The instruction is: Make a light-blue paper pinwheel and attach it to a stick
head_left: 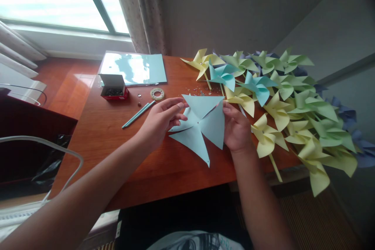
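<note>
A light blue paper square (198, 122), slit inward from its corners and pierced with small holes, is held up over the table. My right hand (236, 127) grips its right edge, thumb in front and the other fingers hidden behind the paper. My left hand (164, 119) is at the paper's left side, its fingers bent around a left flap with the fingertips close together. Below, one pointed flap with a hole near its tip hangs toward me. The flaps are slightly bent but not joined at the centre.
Finished pinwheels in yellow (266, 136), blue (258, 87) and green (316, 105) cover the table's right side. A red box (124, 94) of small dark pieces, a tape roll (157, 93), blue paper sticks (138, 115) and blue sheets (158, 68) lie left. Paper scraps (202, 92) are scattered behind the hands.
</note>
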